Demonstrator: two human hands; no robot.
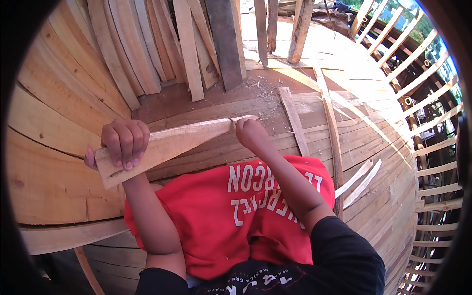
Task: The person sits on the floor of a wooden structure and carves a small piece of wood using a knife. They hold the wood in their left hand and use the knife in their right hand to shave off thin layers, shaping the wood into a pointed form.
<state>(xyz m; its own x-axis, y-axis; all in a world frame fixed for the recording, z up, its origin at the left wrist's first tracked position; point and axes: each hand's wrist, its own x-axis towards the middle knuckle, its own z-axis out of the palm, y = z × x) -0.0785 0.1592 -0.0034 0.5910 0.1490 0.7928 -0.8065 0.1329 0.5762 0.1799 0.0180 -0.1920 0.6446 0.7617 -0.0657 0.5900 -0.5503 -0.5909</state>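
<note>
A pale wooden board [182, 140], wide at its left end and tapering to the right, lies slanted in front of me. The fingers of my left hand [125, 142] are wrapped over its wide end, near a dark knot. At the narrow tip, my right hand [250, 132] is closed in a pinch. A small dark bit shows beside those fingers, but I cannot tell what it is or whether the hand grips it or the board's edge. Below the board is the red cloth [211, 196] over my legs.
Planks [123, 44] lean upright along the left and back, beside a dark post [223, 44]. Loose strips [295, 120] and a long batten [328, 118] lie on the plank floor [373, 196], with shavings [260, 91] around. Two curved offcuts [361, 184] lie to the right. Slatted ribs [437, 169] line the far right.
</note>
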